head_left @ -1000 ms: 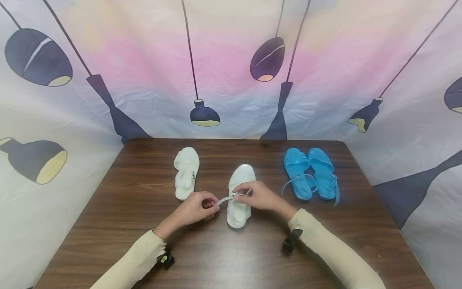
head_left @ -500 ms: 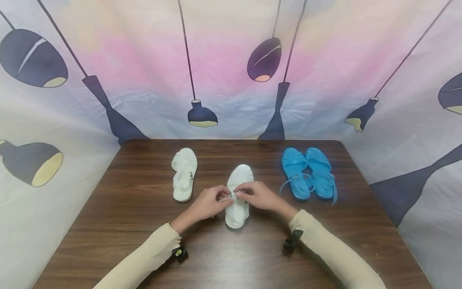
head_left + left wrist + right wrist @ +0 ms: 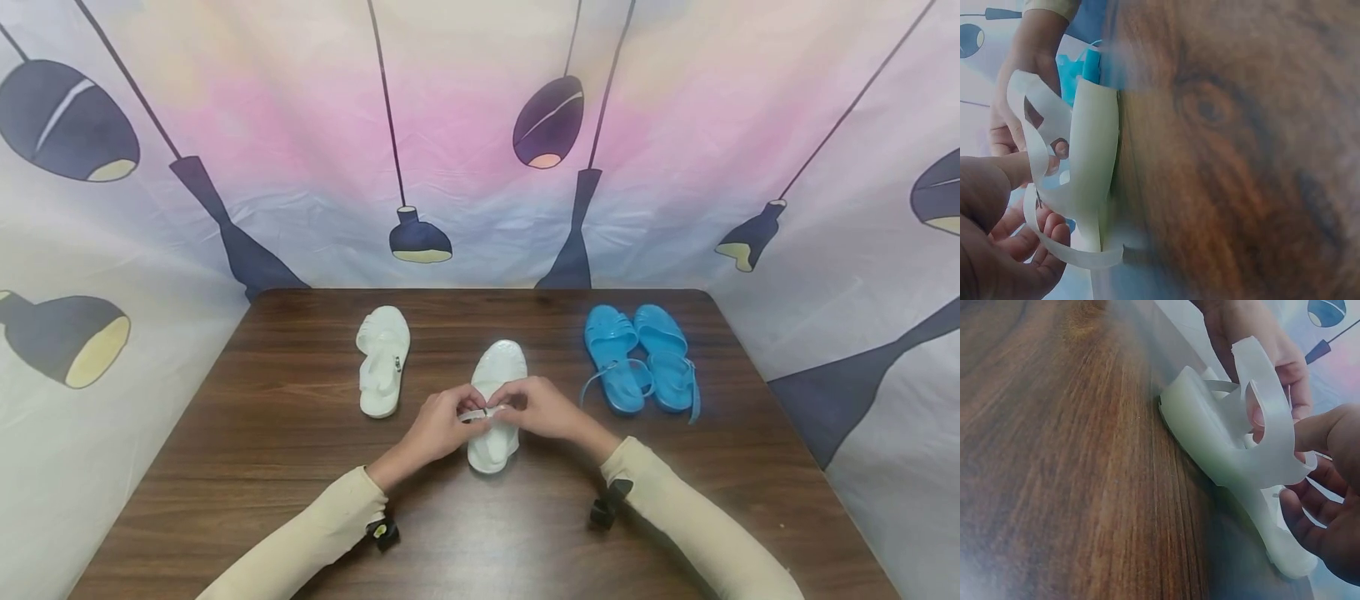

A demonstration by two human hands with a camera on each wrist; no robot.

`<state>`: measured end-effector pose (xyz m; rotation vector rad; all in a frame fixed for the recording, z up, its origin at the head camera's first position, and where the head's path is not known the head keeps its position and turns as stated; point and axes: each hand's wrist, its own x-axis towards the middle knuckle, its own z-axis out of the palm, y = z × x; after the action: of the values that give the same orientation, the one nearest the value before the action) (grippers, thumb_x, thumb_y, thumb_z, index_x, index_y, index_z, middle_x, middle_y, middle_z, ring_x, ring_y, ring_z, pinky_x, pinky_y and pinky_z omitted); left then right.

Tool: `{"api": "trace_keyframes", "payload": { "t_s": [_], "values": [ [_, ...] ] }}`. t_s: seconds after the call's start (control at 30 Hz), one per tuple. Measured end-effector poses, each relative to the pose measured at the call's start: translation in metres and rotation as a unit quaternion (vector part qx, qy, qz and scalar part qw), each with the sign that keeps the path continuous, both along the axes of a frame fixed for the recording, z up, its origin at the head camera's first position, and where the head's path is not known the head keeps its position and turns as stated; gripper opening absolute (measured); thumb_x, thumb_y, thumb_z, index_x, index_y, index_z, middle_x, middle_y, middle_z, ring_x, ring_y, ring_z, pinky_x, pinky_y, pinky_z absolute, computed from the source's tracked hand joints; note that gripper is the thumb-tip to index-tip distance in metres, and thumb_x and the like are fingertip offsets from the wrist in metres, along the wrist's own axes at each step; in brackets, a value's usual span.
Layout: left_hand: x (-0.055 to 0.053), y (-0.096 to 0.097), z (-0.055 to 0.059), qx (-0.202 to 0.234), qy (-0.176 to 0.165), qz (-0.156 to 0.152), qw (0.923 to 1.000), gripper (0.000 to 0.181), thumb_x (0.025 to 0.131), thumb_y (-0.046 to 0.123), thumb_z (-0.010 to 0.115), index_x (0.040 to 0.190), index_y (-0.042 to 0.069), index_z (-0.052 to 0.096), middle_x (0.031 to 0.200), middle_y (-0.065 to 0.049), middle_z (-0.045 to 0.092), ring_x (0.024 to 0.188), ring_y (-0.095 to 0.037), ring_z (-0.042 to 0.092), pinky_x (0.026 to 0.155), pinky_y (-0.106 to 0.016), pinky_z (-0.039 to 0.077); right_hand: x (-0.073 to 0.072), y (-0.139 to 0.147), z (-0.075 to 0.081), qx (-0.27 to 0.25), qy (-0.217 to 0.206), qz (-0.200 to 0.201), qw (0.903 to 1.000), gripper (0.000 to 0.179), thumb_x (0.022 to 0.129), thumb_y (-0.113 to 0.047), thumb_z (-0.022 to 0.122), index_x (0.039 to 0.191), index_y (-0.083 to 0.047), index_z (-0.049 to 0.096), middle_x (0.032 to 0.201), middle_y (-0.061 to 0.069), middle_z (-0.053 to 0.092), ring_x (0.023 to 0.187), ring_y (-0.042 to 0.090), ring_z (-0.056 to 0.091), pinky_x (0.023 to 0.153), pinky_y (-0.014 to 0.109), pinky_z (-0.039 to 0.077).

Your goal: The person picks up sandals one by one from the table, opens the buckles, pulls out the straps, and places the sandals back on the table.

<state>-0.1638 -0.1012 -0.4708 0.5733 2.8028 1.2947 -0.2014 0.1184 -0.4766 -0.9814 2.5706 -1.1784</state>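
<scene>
A white sandal (image 3: 501, 360) lies on the wooden table in front of me, toe pointing away. Over its middle, my left hand (image 3: 438, 427) pinches the loose end of its ankle strap (image 3: 472, 415) between thumb and fingers. From the other side my right hand (image 3: 543, 407) pinches the strap by the small dark buckle (image 3: 487, 412), fingertips close to the left ones. The left wrist view has the strap's free end (image 3: 1082, 257) curving out below the left fingers. In the right wrist view, the heel band (image 3: 1269, 394) stands up beside the right thumb.
A second white sandal (image 3: 384, 358) lies further back on the left, its buckle showing at the side. Two blue sandals (image 3: 617, 358) stand side by side at the back right, straps loose. A patterned cloth (image 3: 480, 150) hangs behind the table's far edge.
My left hand has moved right, from beside the sandal to over it, bringing the strap end to the buckle. The right hand has stayed nearly in place.
</scene>
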Motion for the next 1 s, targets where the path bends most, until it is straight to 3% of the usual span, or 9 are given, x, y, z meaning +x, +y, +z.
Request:
{"api": "trace_keyframes", "payload": {
  "t_s": [0.33, 0.57, 0.83, 1.0],
  "values": [
    [0.001, 0.001, 0.001, -0.007, 0.008, 0.0, 0.9999, 0.014, 0.082, 0.016, 0.085, 0.092, 0.015, 0.075, 0.084, 0.006, 0.072, 0.08, -0.008, 0.066, 0.074, -0.03, 0.056, 0.0, -0.001, -0.002, -0.013, -0.004, -0.008, 0.9999, 0.013, 0.093, -0.031, 0.077, 0.102, -0.022, 0.078, 0.096, -0.015, 0.074, 0.086, 0.008, 0.061, 0.076, 0.027, 0.053],
    [0.001, -0.002, -0.001, 0.0, 0.02, -0.009, 0.9998, 0.014, 0.082, 0.015, 0.086, 0.093, 0.013, 0.077, 0.085, 0.004, 0.075, 0.081, -0.008, 0.068, 0.075, -0.03, 0.057, 0.0, -0.001, -0.002, -0.016, -0.007, -0.006, 0.9998, 0.009, 0.091, -0.024, 0.079, 0.1, -0.02, 0.079, 0.094, -0.013, 0.075, 0.084, 0.008, 0.062, 0.076, 0.027, 0.053],
    [0.002, -0.005, -0.005, 0.007, 0.011, -0.005, 0.9999, 0.015, 0.082, 0.013, 0.086, 0.093, 0.012, 0.076, 0.086, 0.004, 0.075, 0.081, -0.007, 0.067, 0.074, -0.025, 0.056, -0.005, 0.007, -0.009, -0.013, -0.016, -0.02, 0.9996, 0.007, 0.09, -0.02, 0.079, 0.097, -0.02, 0.077, 0.09, -0.015, 0.073, 0.085, 0.009, 0.063, 0.078, 0.03, 0.054],
    [0.002, -0.006, -0.005, 0.008, 0.01, -0.005, 0.9999, 0.015, 0.082, 0.013, 0.086, 0.093, 0.011, 0.076, 0.086, 0.003, 0.075, 0.081, -0.008, 0.067, 0.074, -0.025, 0.056, -0.003, 0.012, -0.006, -0.013, -0.017, -0.023, 0.9995, 0.006, 0.092, -0.02, 0.078, 0.097, -0.02, 0.075, 0.09, -0.013, 0.072, 0.085, 0.01, 0.063, 0.078, 0.031, 0.055]
  ]
}}
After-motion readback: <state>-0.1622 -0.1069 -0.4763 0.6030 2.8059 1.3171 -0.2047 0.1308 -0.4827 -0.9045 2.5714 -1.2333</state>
